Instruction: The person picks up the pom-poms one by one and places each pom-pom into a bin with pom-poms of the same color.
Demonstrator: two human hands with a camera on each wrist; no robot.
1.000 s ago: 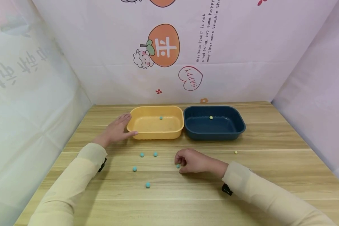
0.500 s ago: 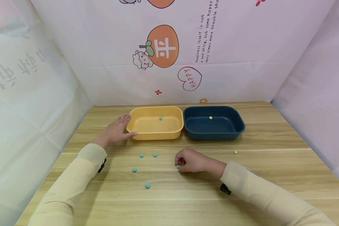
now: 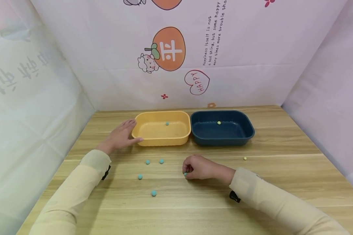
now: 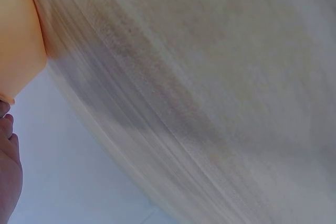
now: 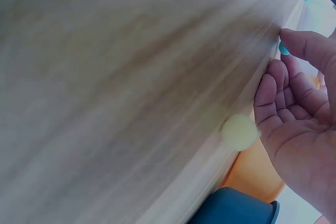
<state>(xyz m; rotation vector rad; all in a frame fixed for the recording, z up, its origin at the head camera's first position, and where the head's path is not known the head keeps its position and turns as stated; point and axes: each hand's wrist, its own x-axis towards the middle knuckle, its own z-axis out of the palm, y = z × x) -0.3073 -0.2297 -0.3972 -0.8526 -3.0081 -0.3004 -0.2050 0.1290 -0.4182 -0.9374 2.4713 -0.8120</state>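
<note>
Near the middle of the pale wooden table (image 3: 211,212), the right hand (image 3: 200,167) had narrowed its thumb-and-finger gap since a second earlier, pinching a small round turquoise ball (image 3: 185,174), seemingly now secured. The left hand (image 3: 120,135), fingers loosely extended, touched the yellow rounded-rectangular plastic tray (image 3: 161,142), where another turquoise ball (image 3: 167,123) lay.

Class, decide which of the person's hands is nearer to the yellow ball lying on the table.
Right. In the head view, the right hand is left of the yellow ball; the left hand is much farther left, at the orange tray.
</note>
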